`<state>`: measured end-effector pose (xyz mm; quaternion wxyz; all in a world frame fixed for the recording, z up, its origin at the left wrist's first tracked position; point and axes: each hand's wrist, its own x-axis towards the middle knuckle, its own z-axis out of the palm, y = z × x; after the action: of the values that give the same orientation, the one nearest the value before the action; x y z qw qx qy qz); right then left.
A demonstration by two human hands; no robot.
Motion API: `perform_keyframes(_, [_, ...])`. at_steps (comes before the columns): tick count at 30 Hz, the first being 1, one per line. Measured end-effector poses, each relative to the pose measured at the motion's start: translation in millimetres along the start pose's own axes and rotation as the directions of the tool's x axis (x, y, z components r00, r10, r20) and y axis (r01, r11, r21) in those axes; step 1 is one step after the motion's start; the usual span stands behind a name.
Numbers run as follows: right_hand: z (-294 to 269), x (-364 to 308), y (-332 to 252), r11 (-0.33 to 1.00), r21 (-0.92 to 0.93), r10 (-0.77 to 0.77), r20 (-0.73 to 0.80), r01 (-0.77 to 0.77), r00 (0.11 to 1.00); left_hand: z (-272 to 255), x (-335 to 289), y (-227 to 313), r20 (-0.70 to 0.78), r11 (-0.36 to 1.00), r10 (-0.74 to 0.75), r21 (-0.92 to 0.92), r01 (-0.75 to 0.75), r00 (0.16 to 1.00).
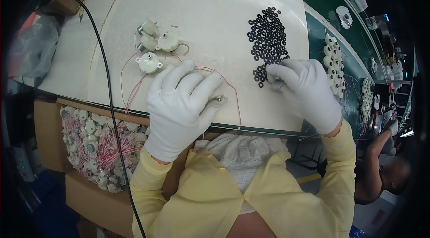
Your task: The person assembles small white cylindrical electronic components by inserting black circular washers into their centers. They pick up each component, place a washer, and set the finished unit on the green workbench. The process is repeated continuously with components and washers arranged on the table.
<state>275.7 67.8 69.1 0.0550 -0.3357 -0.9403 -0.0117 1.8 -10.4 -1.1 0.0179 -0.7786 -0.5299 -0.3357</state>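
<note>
My left hand (174, 108), in a white glove, is closed round a small white geared motor. Most of that motor is covered by the fingers; its little metal shaft (219, 98) shows by the thumb. A thin red wire (230, 86) curves past this hand to the table's front edge. My right hand (309, 92), gloved too, pinches with thumb and forefinger at the near edge of a pile of small black rings (268, 36). What lies between those fingertips is hidden. Several white geared motors (149, 62) with pink wires rest beyond my left hand.
A cardboard box (49, 135) full of wired motors stands below the table's left front edge. A black cable (105, 65) hangs across the left side. On the green surface at right are rows of motors with black rings (333, 65). A person (376, 170) sits farther right.
</note>
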Motion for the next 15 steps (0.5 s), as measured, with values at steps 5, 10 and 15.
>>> perform_keyframes(5, [-23, -4, -7, 0.971, -0.213, -0.056, 0.233, 0.107, 0.971, 1, 0, 0, -0.009, 1.0, 0.001, 0.001, -0.001, 1.0])
perform_keyframes(10, [-30, -13, -4, 0.984, -0.109, -0.103, 0.306, 0.142, 0.947, -1, 0, 0, 0.008, 1.0, -0.003, 0.001, 0.003, 1.0])
perform_keyframes(15, [-27, -13, -2, 0.979, -0.134, -0.109, 0.293, 0.153, 0.95, 1, -2, -1, -0.003, 1.0, 0.014, 0.001, -0.014, 1.0])
